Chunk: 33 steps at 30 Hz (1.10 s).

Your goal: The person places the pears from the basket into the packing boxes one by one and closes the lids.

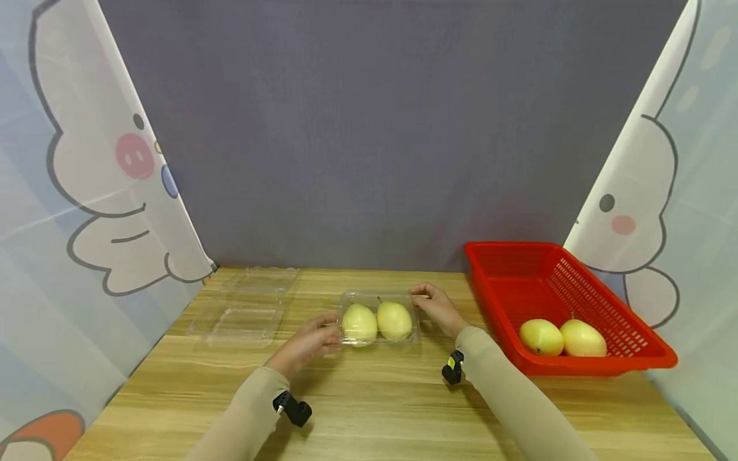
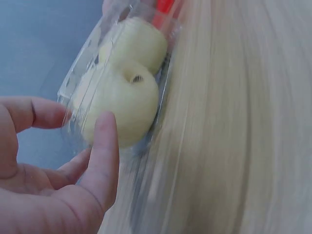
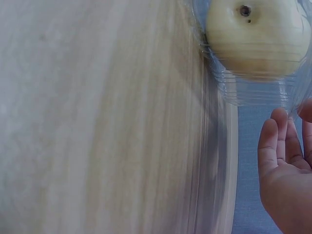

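Clear box [image 1: 369,294] holding two pears [image 1: 360,325] is lying mid-worktop [image 1: 369,397], long axis running nine to three o'clock. Left grip [image 1: 310,344] is standing wide at its nine-o'clock end, box lying toward two. Right grip [image 1: 439,310] is standing narrow at the two-o'clock corner; pinching or merely touching, I cannot tell. Both are sitting about equally near.

Holds left hand [image 2: 61,204] spread at near end of clear plastic box [image 2: 85,61] containing two pale pears [image 2: 119,105], set one beyond the other, with blurred wood-grain surface [image 2: 234,122] at right and red patch [image 2: 163,12] at far end.
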Each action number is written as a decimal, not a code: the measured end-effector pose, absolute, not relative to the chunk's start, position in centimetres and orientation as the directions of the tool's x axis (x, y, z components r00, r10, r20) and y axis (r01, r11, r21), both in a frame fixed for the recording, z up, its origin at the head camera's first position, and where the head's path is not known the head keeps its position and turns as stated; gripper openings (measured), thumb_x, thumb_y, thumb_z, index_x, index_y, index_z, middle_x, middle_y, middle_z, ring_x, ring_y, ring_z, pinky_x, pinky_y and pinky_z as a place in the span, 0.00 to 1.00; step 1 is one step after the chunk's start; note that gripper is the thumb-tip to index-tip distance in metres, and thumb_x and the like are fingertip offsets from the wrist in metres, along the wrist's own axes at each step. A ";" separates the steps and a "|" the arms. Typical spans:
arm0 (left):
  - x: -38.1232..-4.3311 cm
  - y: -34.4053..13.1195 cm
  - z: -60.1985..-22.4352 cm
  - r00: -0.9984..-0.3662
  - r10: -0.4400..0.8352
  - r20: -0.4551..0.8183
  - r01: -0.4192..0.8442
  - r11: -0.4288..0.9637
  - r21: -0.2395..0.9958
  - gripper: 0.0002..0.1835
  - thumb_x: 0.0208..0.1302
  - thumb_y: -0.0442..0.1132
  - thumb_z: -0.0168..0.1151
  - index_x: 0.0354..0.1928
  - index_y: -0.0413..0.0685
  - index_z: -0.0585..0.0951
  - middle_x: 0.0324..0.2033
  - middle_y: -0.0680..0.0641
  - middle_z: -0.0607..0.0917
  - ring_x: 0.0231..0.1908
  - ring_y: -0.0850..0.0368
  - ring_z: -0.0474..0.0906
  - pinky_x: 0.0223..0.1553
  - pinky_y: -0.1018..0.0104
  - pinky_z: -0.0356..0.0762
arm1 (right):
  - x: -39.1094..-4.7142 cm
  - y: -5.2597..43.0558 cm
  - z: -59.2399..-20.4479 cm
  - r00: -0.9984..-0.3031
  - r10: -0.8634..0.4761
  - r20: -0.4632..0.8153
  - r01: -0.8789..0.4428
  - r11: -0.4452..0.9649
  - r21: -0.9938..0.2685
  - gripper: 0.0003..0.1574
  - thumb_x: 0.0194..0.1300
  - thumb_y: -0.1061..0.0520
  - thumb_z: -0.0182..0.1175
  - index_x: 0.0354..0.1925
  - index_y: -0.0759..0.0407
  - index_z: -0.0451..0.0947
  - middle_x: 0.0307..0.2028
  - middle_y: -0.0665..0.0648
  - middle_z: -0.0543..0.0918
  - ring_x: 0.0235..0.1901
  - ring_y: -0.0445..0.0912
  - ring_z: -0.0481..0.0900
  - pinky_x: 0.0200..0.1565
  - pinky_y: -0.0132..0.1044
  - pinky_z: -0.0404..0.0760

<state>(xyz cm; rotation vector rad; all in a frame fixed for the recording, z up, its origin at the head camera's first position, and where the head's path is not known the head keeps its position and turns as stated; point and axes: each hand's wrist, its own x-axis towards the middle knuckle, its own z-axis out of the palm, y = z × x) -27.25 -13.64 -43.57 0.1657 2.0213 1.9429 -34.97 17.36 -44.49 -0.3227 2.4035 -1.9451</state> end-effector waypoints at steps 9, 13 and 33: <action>-27.3 -13.4 -44.0 -0.932 0.310 -0.187 -0.205 -0.027 0.978 0.37 0.68 0.32 0.55 0.74 0.27 0.52 0.43 0.39 0.73 0.39 0.53 0.74 0.47 0.66 0.82 | -34.9 17.4 -44.4 -0.976 -0.187 0.107 -0.145 0.199 -0.969 0.18 0.71 0.65 0.55 0.55 0.74 0.72 0.57 0.70 0.75 0.50 0.51 0.75 0.52 0.44 0.78; -27.3 -13.3 -44.0 -0.931 0.315 -0.183 -0.212 -0.060 0.975 0.37 0.68 0.30 0.54 0.74 0.26 0.51 0.40 0.41 0.73 0.36 0.56 0.73 0.46 0.67 0.82 | -34.9 17.3 -44.4 -0.980 -0.173 0.098 -0.132 0.196 -0.972 0.19 0.71 0.66 0.55 0.56 0.75 0.72 0.57 0.71 0.74 0.50 0.53 0.75 0.54 0.48 0.77; -27.1 -13.3 -43.8 -0.931 0.317 -0.180 -0.214 -0.073 0.974 0.37 0.68 0.29 0.52 0.74 0.25 0.48 0.34 0.45 0.74 0.33 0.60 0.76 0.46 0.69 0.82 | -30.7 17.0 -43.0 -0.981 -0.182 -0.068 0.015 0.279 -0.960 0.32 0.72 0.59 0.52 0.67 0.79 0.62 0.51 0.70 0.76 0.42 0.52 0.78 0.46 0.47 0.82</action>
